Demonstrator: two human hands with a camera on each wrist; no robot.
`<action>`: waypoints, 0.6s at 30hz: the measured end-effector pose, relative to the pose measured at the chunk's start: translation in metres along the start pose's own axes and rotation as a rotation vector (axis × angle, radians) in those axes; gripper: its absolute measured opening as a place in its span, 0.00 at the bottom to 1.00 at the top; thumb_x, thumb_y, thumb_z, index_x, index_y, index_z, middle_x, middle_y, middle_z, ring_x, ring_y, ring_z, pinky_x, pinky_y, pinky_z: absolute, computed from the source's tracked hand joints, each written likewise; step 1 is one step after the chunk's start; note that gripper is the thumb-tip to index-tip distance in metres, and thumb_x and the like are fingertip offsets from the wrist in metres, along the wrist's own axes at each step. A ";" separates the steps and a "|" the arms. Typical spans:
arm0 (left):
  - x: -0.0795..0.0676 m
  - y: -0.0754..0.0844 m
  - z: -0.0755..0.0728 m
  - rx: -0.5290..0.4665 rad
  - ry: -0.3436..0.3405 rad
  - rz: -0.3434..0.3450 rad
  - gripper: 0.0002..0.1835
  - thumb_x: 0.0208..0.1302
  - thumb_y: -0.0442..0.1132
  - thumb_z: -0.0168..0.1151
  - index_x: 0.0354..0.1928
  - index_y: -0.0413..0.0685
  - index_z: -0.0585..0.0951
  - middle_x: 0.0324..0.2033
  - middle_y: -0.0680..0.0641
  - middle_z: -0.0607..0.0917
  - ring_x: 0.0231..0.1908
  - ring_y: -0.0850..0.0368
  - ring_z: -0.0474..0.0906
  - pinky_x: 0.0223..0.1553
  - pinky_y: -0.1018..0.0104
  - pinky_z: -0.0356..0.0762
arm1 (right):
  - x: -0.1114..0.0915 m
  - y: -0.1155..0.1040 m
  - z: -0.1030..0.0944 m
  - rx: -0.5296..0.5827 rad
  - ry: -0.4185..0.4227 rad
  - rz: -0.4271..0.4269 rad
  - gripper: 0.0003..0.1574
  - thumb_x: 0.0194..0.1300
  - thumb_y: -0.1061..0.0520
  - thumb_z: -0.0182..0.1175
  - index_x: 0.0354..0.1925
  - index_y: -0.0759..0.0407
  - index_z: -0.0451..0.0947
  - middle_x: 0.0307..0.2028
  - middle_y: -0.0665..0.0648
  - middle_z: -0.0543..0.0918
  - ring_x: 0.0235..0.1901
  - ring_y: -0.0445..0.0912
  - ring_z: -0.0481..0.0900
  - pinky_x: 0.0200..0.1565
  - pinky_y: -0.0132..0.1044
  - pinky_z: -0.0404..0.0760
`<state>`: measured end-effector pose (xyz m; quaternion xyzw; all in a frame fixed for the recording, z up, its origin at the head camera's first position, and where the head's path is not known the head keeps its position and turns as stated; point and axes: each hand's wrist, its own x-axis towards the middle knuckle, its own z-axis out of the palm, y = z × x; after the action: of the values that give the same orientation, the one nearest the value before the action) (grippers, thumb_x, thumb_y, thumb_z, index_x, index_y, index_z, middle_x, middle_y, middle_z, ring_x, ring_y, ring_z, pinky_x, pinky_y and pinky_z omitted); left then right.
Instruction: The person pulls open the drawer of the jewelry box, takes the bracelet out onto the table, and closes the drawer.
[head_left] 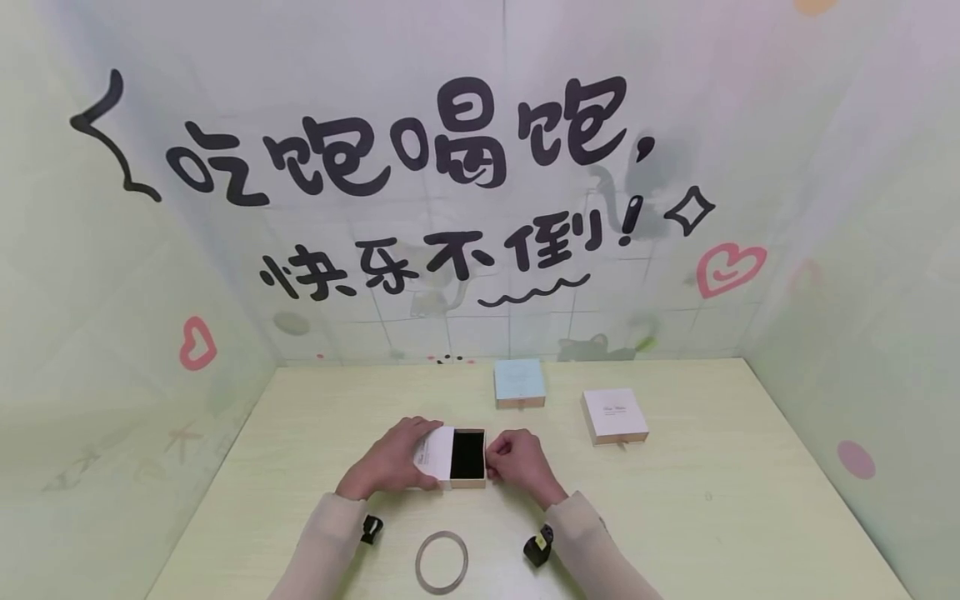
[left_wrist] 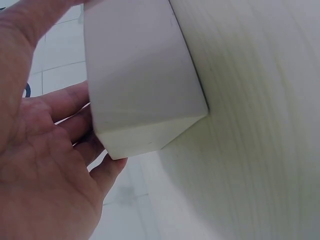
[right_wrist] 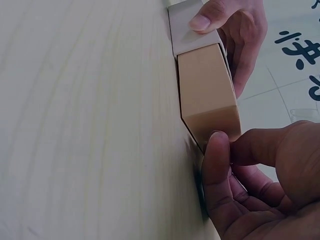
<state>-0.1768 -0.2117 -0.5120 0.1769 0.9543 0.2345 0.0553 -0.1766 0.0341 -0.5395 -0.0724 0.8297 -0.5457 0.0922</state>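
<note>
A small white drawer box lies on the table, partly slid open. My left hand [head_left: 392,458] grips its white sleeve [head_left: 441,450], thumb on the near side and fingers on the far side. Out of the sleeve's right end sticks the tan drawer [right_wrist: 207,82], with a black lining [head_left: 468,455] inside. At the drawer's outer end, the thumb and forefinger of my right hand [head_left: 521,461] pinch together; what lies between them is hidden by the fingertips. A pale ring-shaped bangle [head_left: 418,563] lies on the table in front of the box, between my forearms.
A light blue box [head_left: 519,380] stands at the back of the table [head_left: 337,392]. Right of it is another white box [head_left: 615,412], with a small tab at its front. Printed curtain-like walls enclose the table's back and sides. Black wrist cameras [head_left: 537,546] hang by both sleeves.
</note>
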 end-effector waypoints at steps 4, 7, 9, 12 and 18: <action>0.000 0.000 0.000 -0.009 -0.002 0.004 0.50 0.37 0.47 0.87 0.68 0.47 0.76 0.58 0.48 0.81 0.53 0.54 0.74 0.54 0.52 0.77 | 0.001 -0.001 0.001 -0.006 0.002 -0.009 0.07 0.64 0.68 0.61 0.29 0.64 0.82 0.19 0.53 0.85 0.18 0.40 0.81 0.24 0.31 0.76; 0.000 0.000 0.000 -0.013 -0.002 0.007 0.50 0.37 0.47 0.87 0.68 0.47 0.76 0.58 0.48 0.81 0.53 0.54 0.74 0.54 0.53 0.76 | 0.000 -0.001 0.002 -0.012 0.003 -0.012 0.07 0.64 0.68 0.60 0.28 0.64 0.82 0.19 0.53 0.85 0.18 0.40 0.81 0.23 0.31 0.76; 0.000 0.000 0.000 -0.008 -0.003 0.004 0.50 0.37 0.48 0.87 0.68 0.47 0.76 0.58 0.48 0.81 0.53 0.54 0.74 0.54 0.53 0.76 | 0.000 -0.002 0.003 -0.013 0.003 -0.012 0.07 0.63 0.68 0.60 0.28 0.64 0.82 0.19 0.53 0.85 0.18 0.40 0.81 0.23 0.31 0.76; 0.000 0.000 0.000 -0.004 -0.007 -0.003 0.51 0.38 0.48 0.87 0.68 0.47 0.76 0.59 0.47 0.81 0.54 0.53 0.74 0.55 0.53 0.76 | 0.000 -0.002 0.005 -0.011 0.004 -0.006 0.07 0.63 0.69 0.60 0.28 0.63 0.82 0.19 0.53 0.85 0.18 0.40 0.81 0.24 0.31 0.77; 0.000 0.000 -0.001 -0.010 -0.015 -0.002 0.51 0.37 0.48 0.87 0.69 0.46 0.75 0.59 0.46 0.80 0.54 0.53 0.74 0.55 0.52 0.76 | 0.002 -0.002 0.010 0.017 0.008 -0.002 0.07 0.63 0.69 0.60 0.29 0.64 0.82 0.20 0.55 0.85 0.18 0.40 0.81 0.24 0.31 0.78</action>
<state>-0.1771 -0.2119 -0.5113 0.1775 0.9529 0.2378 0.0633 -0.1762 0.0235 -0.5414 -0.0704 0.8254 -0.5530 0.0891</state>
